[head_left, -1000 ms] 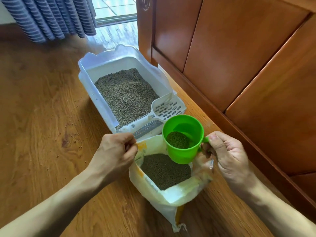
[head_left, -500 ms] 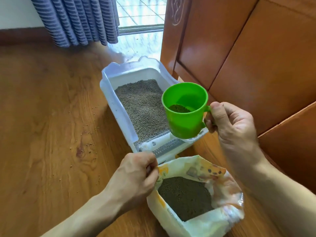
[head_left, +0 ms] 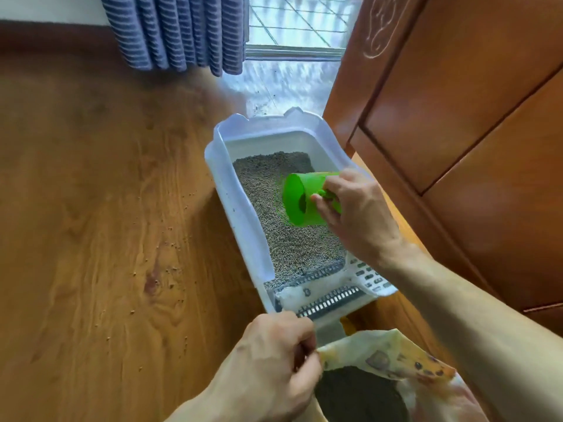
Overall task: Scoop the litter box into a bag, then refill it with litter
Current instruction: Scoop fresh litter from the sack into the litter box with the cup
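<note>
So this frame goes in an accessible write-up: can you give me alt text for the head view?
A person's right hand tips a green cup on its side over the grey litter in a white litter box on a wooden floor. The left hand pinches the rim of an open litter bag; a white slotted scoop lies at the box's near end.

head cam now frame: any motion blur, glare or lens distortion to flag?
Head view: the green cup has smeared, fringed edges from motion as the right hand tips it over the litter box; daylight from the window throws washed-out glare on the floor before it; wide-angle bending curves the cabinet lines; the left hand on the litter bag is fairly sharp.
</note>
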Tool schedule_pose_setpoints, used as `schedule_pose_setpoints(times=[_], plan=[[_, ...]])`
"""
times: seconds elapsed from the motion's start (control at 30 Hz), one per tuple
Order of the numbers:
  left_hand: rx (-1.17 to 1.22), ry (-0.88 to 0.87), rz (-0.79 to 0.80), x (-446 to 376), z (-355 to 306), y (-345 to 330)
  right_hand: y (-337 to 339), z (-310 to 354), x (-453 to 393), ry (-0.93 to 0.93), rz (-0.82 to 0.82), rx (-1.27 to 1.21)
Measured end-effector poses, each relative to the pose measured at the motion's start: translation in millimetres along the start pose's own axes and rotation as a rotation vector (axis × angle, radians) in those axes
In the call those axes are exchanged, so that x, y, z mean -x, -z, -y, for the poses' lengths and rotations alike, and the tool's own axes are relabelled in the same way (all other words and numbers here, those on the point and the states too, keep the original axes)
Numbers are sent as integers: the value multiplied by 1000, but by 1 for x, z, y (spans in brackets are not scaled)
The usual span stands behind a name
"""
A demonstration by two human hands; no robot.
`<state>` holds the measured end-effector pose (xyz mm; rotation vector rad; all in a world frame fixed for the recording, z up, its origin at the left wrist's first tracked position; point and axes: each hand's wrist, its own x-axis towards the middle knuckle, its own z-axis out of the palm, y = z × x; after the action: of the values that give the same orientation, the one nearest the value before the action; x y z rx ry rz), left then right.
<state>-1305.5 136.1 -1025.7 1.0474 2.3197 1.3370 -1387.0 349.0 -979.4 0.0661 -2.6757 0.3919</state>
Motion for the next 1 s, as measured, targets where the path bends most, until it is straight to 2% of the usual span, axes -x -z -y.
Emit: schedule_pose_setpoints(times=[0.07, 0.17, 0.3, 0.43, 0.67, 0.77, 0.83, 1.0], plan=[[26, 11, 14, 0, 2, 2, -5, -7, -3, 62, 45, 158], [36, 0, 24, -2, 4, 4, -8, -9, -7, 104, 75, 135], [58, 18, 33, -4, 1, 5, -8, -13, -13, 111, 51, 291], [41, 21, 34, -2, 0, 5, -5, -8, -20, 183, 40, 308], [13, 40, 20, -2, -5, 3, 11, -4, -14, 136, 9, 300], [9, 70, 3, 0, -9, 3, 21, -1, -7, 98, 2, 234], [0, 81, -2, 1, -13, 4, 30, -1, -2, 11, -24, 142], [-21, 133, -4, 4, -23, 5, 72, 0, 29, -204, -144, -210]])
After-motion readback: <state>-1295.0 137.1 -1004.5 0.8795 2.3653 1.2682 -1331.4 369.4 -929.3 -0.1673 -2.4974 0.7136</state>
